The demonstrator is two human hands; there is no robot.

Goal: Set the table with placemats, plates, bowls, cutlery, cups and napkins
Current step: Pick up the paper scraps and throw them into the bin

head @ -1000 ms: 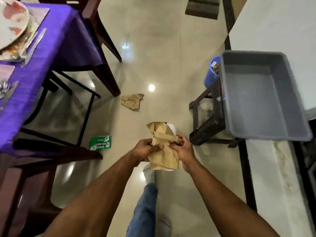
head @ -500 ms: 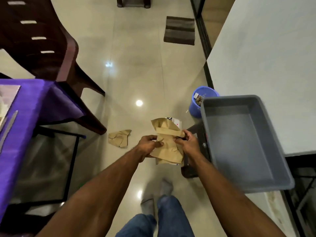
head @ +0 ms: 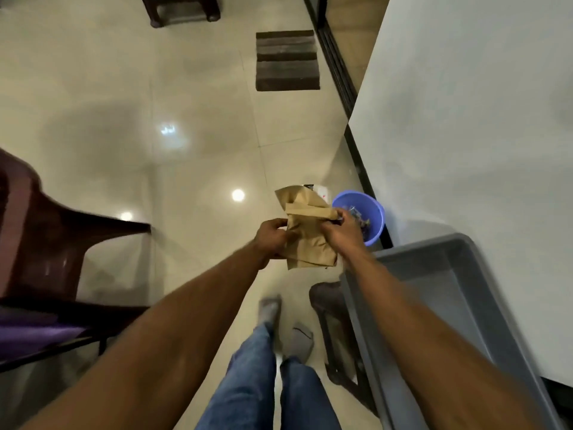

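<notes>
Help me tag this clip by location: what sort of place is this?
Probably a home dining area: glossy tiled floor, a striped doormat, a dark chair beside a purple-clothed table.

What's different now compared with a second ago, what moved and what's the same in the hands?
The view has swung away from the purple-covered table, and the paper scrap and green packet on the floor have dropped out of sight. The blue bucket now sits just beyond the hands, and the grey tub has slid to the lower right. Unchanged: the left hand and right hand still grip the crumpled brown paper between them.
</notes>
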